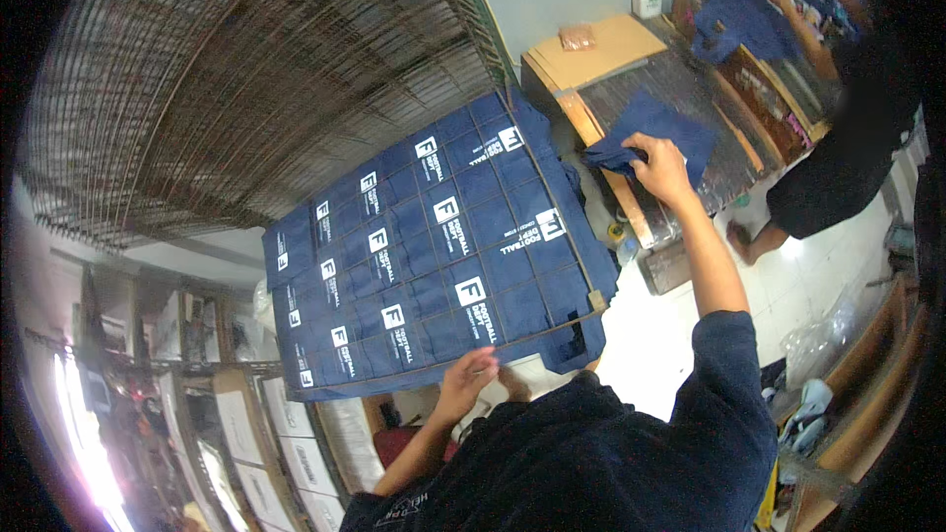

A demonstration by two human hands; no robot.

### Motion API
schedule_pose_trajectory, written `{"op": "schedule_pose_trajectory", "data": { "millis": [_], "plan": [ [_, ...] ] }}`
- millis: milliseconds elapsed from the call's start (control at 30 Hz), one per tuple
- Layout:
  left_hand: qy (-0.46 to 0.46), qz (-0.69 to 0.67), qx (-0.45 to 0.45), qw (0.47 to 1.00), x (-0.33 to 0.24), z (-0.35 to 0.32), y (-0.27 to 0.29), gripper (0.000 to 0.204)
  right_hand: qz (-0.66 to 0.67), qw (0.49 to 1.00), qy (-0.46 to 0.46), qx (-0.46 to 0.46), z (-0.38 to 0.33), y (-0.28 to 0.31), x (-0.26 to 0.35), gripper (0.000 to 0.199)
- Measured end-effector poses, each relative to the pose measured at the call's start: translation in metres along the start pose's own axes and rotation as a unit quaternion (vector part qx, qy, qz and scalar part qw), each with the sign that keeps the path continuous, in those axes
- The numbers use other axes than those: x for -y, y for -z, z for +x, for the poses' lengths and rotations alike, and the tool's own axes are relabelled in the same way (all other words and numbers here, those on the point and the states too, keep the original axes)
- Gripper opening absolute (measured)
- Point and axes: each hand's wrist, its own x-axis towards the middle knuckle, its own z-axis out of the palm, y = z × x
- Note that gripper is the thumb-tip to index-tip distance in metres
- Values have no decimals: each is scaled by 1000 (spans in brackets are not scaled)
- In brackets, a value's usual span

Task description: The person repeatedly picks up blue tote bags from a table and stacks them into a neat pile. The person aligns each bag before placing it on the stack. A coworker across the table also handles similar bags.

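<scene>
My right hand (662,169) is closed on the edge of a piece of navy fabric (670,128), over a dark worktable (645,87) on the right. The rest of that cloth spreads on the tabletop. My left hand (467,380) holds nothing, its fingers loosely apart by the near edge of a wire rack. On this rack (595,301) lie navy fabric pieces (414,256) with white printed marks, in rows. Cloth hangs past the rack's right edge.
Many stacked wire racks (246,59) tilt up at the upper left. A person in dark clothes (838,177) stands at the right, beside shelving with more navy cloth (744,25). On the worktable's far end are brown board (591,51) and a white container (646,1).
</scene>
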Motion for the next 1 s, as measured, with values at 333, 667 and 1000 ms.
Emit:
{"op": "schedule_pose_trajectory", "data": {
  "millis": [333, 667, 1000],
  "plan": [
    [200, -489, 191, 827, -48, 142, -68, 116, 141, 933, 229, 238, 7, 191, 224, 23],
    [90, -417, 155, 891, -52, 176, -88, 42, 1, 893, 427, 145, -56, 270, 254, 21],
    [-97, -494, -10, 864, -80, 111, 44, 51, 83, 990, 82, 79, -85, 229, 148, 48]
  ]
}}
